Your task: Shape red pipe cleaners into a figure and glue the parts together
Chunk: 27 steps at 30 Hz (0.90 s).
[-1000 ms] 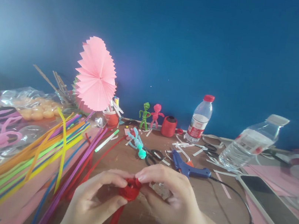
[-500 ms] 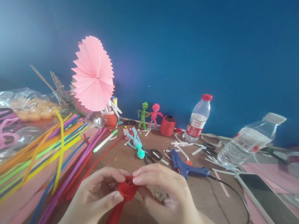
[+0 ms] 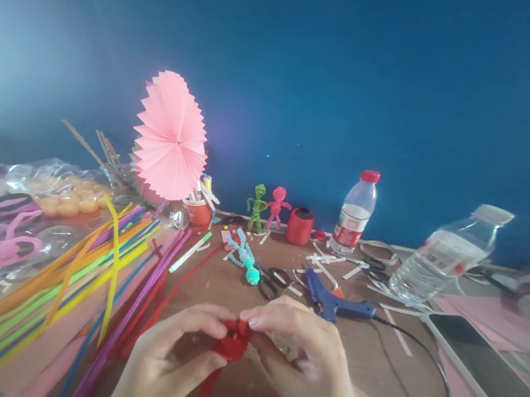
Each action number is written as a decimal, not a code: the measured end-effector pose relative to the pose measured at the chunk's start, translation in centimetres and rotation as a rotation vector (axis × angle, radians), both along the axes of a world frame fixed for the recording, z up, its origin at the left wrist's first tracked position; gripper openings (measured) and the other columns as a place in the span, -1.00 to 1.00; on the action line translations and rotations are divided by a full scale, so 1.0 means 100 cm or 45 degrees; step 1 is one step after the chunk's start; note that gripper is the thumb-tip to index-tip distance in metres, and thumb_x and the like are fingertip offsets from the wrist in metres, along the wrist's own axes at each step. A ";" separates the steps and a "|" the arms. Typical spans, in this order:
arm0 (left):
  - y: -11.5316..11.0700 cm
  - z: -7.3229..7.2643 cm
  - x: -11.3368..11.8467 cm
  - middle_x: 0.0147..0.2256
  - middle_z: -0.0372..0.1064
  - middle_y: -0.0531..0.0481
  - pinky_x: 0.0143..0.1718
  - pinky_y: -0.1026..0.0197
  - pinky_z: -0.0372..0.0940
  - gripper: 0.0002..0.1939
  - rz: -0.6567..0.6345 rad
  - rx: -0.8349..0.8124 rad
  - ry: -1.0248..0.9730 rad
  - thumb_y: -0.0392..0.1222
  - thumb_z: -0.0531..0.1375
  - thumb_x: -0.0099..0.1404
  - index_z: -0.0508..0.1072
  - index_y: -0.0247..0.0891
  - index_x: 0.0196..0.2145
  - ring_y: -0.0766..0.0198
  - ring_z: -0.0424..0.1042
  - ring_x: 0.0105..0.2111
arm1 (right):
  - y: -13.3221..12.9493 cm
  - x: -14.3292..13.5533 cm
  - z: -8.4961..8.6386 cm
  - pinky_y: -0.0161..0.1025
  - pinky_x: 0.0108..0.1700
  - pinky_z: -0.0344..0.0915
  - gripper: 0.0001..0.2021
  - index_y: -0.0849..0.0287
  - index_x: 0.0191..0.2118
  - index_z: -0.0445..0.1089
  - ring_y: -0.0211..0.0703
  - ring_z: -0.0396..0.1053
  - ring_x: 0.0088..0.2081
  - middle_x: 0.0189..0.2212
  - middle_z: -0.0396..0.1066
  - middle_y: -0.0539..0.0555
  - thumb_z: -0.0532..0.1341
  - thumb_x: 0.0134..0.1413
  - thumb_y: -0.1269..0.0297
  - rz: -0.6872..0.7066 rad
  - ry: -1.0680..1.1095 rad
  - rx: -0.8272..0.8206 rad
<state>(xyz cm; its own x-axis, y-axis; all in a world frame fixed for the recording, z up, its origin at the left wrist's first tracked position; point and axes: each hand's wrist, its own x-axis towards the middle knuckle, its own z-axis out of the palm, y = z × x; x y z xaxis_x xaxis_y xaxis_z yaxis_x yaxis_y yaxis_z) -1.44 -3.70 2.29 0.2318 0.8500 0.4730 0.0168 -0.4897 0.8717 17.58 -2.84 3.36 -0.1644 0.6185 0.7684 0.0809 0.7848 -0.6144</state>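
Between my hands is a small wound coil of red pipe cleaner (image 3: 231,346), its loose ends hanging down toward the table's front edge. My left hand (image 3: 173,347) pinches the coil from the left with thumb and fingers. From the right, the fingertips of my right hand (image 3: 303,363) press on the coil's top. Just beyond the hands lies a turquoise pipe-cleaner figure (image 3: 248,262). Behind it a green figure (image 3: 257,208) and a pink figure (image 3: 277,208) stand upright near the wall.
Bundles of coloured pipe cleaners (image 3: 78,277) spread at left, with a pink paper fan (image 3: 174,138) behind. To the right are black scissors (image 3: 275,283), a blue glue gun (image 3: 336,302) with its cord, two water bottles (image 3: 355,215), and a phone (image 3: 483,370). A red spool (image 3: 299,227) stands at back.
The red coil has tilted between my fingers, and its hanging ends look narrower. Both hands stay on it. The whole view has shifted slightly.
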 end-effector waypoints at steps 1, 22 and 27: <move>-0.001 0.001 -0.001 -0.20 0.53 0.09 -0.20 0.46 0.41 -0.68 -0.009 0.058 0.031 -0.50 0.27 0.12 0.50 -0.10 -0.26 0.33 0.54 -0.23 | 0.000 0.000 0.000 -0.30 -0.27 0.42 -0.71 0.19 -0.23 0.41 -0.20 0.50 -0.33 -0.34 0.55 0.14 0.21 -0.03 0.70 0.017 0.004 0.026; 0.004 0.000 -0.016 -0.08 0.43 -0.21 -0.19 0.20 0.47 -0.68 -0.047 0.803 0.524 -0.55 0.19 0.18 0.39 -0.30 -0.14 0.15 0.49 -0.15 | -0.005 0.004 0.003 -0.34 -0.26 0.41 -0.68 0.19 -0.21 0.41 -0.20 0.48 -0.33 -0.37 0.51 0.11 0.17 -0.09 0.67 0.019 -0.067 -0.029; 0.002 0.001 -0.015 -0.10 0.44 -0.18 -0.18 0.23 0.45 -0.65 -0.013 0.741 0.532 -0.57 0.19 0.16 0.40 -0.26 -0.14 0.16 0.50 -0.16 | -0.006 0.006 0.001 -0.34 -0.22 0.41 -0.75 0.19 -0.20 0.43 -0.19 0.48 -0.31 -0.35 0.51 0.11 0.28 -0.05 0.55 0.067 -0.077 -0.070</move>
<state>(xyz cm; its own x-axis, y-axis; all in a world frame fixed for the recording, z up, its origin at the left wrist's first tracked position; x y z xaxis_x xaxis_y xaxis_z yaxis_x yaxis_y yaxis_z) -2.91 -3.47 2.43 0.4994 0.4833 0.7190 0.2850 -0.8754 0.3904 18.22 -3.43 3.49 -0.2427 0.6486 0.7214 0.0786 0.7543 -0.6518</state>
